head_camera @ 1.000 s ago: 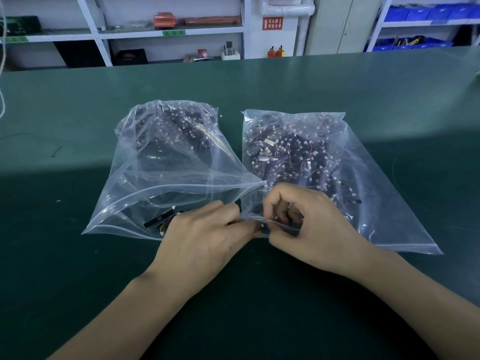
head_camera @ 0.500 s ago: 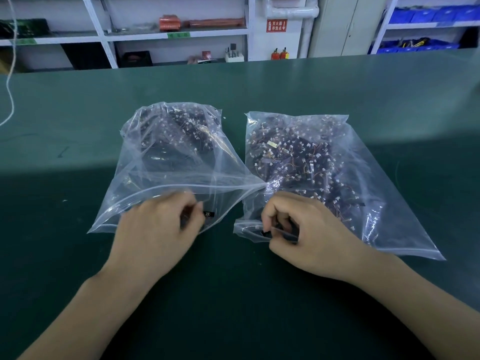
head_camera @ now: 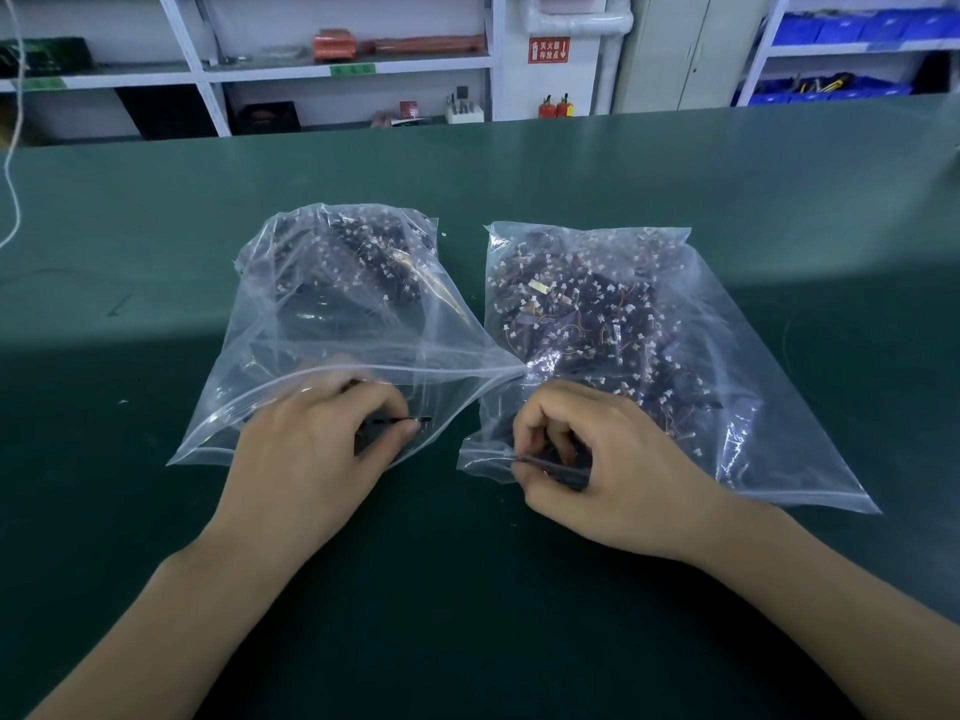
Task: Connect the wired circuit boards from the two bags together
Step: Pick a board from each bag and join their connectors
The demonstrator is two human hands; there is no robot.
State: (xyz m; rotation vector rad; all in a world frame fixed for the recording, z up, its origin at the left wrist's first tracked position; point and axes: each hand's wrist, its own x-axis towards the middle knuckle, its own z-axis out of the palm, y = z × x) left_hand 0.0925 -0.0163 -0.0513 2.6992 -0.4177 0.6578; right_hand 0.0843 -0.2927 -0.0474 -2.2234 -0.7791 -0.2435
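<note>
Two clear plastic bags lie side by side on the green table (head_camera: 779,163), each full of small dark wired circuit boards with white connectors. At the open mouth of the left bag (head_camera: 332,304), my left hand (head_camera: 311,454) pinches a thin dark board (head_camera: 410,420) between thumb and fingers. My right hand (head_camera: 597,459) sits at the mouth of the right bag (head_camera: 649,324) and grips another dark board (head_camera: 556,467) with curled fingers. Much of both held boards is hidden by my fingers.
Green table surface stretches all around the bags. A white cord (head_camera: 10,189) hangs at the far left edge. Beyond the table stand white shelves (head_camera: 337,70) with boxes, and blue bins (head_camera: 852,28) at the right.
My left hand left the right bag's mouth, moved left to the left bag and took hold of a board there. My right hand stayed at the right bag.
</note>
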